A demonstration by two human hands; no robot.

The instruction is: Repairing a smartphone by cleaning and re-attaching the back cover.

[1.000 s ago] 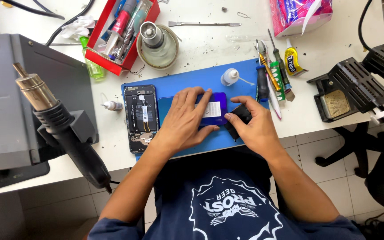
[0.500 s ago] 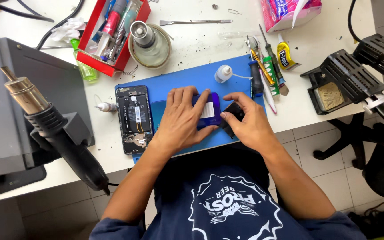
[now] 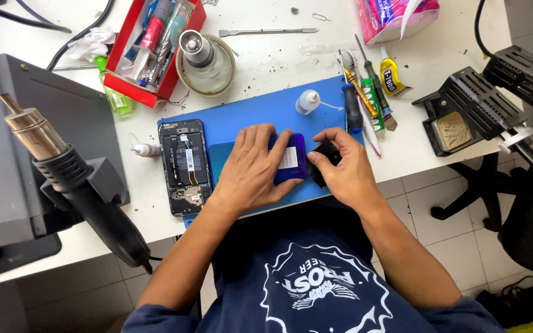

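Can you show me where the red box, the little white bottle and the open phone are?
red box (image 3: 120,57), head view, on its left wall.
little white bottle (image 3: 306,102), head view, on its body.
open phone (image 3: 184,165), head view, on its exposed inside.

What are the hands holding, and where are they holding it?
The left hand presses flat on the glossy blue phone back cover; the right hand pinches a small black object at its edge.
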